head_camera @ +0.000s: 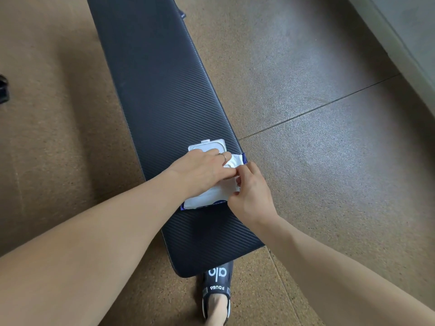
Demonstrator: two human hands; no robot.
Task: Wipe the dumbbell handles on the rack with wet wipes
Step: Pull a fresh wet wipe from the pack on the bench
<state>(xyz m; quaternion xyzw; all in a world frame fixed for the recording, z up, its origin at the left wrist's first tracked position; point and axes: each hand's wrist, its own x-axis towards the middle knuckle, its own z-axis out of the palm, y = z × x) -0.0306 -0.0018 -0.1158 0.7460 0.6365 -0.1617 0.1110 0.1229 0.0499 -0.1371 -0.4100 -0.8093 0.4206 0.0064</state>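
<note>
The wet wipes pack (207, 196) lies lengthwise on the tabletop (160, 90), lid (208, 145) flipped open; left hand (202, 170) presses it flat; right hand (250, 191) pinches a wipe (231, 182) at the pack's right edge (nearer grip).

At frame centre, the left grip (202, 169) is pressing down on the wet wipes pack (207, 198), lying on the black counter (160, 90), while the right grip (250, 189) is pinching a white wipe (231, 184).
</note>
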